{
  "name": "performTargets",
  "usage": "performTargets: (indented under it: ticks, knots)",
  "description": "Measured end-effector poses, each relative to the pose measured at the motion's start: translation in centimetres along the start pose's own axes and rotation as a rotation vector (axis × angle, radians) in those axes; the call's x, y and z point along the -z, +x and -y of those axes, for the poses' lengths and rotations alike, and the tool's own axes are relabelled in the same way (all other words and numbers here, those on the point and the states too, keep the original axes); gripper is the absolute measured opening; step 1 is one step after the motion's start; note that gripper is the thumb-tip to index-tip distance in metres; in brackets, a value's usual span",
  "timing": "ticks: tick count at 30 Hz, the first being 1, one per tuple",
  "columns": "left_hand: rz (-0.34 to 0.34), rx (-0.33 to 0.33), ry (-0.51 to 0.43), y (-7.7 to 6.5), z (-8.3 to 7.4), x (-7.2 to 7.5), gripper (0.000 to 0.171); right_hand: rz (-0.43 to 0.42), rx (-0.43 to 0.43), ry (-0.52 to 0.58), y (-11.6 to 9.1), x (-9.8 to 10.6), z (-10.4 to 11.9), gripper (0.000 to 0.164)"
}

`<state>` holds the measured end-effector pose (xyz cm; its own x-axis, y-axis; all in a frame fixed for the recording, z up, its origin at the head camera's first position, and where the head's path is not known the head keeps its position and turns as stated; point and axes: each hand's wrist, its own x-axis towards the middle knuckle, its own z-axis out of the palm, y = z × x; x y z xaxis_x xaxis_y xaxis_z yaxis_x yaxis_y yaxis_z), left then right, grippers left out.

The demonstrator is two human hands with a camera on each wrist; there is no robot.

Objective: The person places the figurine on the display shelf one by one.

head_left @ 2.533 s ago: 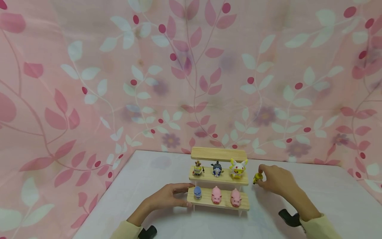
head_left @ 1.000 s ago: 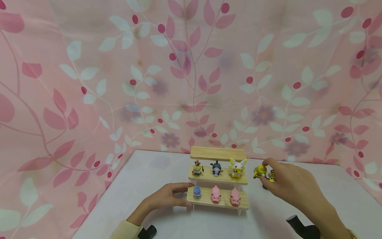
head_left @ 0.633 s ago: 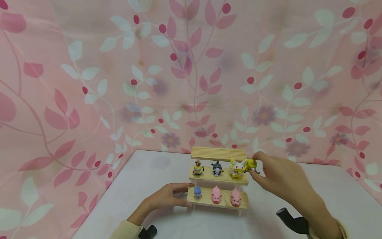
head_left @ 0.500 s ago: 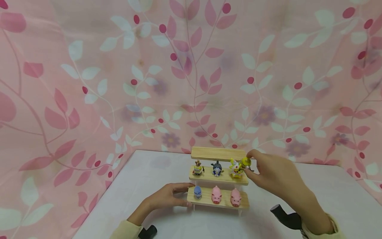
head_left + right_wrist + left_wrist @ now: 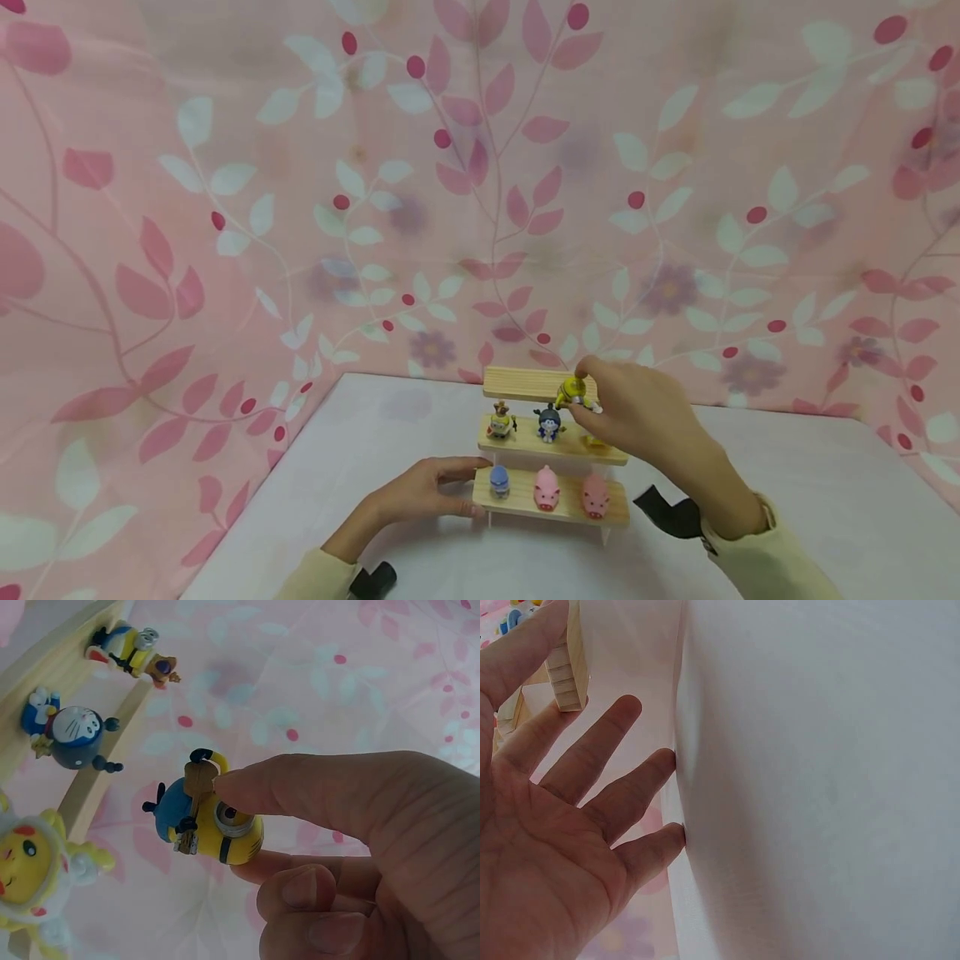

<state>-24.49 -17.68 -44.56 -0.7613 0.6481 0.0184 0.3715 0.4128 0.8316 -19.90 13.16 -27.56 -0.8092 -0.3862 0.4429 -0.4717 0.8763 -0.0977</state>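
A three-tier wooden display stand (image 5: 525, 510) stands on the table. My left hand (image 5: 422, 493) grips the left end of its lowest board (image 5: 568, 671) between thumb and index finger; the other fingers are spread. My right hand (image 5: 645, 408) pinches a yellow Minion figurine (image 5: 232, 832) with blue overalls and a tiny guitar, held in front of the top board (image 5: 517, 383). On the middle tier are another Minion figurine (image 5: 501, 423), a dark-haired blue figurine (image 5: 549, 423) and a white-and-yellow eared figurine (image 5: 26, 870), mostly hidden behind the right hand in the head view.
The lowest tier bears a small blue figurine (image 5: 499, 482) and two pink pigs, one in the middle (image 5: 547, 488) and one at the right (image 5: 596, 495). A white cloth covers the table (image 5: 390, 433). Pink floral fabric (image 5: 375, 208) hangs behind.
My right hand picked up the Minion figurine right of the stand and carried it left and up to the top tier. The left hand stays at the lowest board.
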Motion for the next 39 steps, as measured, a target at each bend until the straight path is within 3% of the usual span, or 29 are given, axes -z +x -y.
performTargets:
  ticks: [18, 31, 39]
  knots:
    - [0.002, 0.01, -0.016, -0.3, -0.3, 0.4, 0.056, 0.071, 0.02, 0.067, 5.2, -1.2, 2.2, 0.026]
    - [0.001, 0.005, -0.022, -0.3, -0.1, 0.3, 0.056, 0.198, -0.003, 0.006, 8.6, -3.0, 3.0, 0.023]
    - [0.002, 0.0, -0.026, 0.0, -0.1, 0.1, 0.057, 0.239, 0.002, -0.001, 9.4, -3.9, 3.4, 0.025]
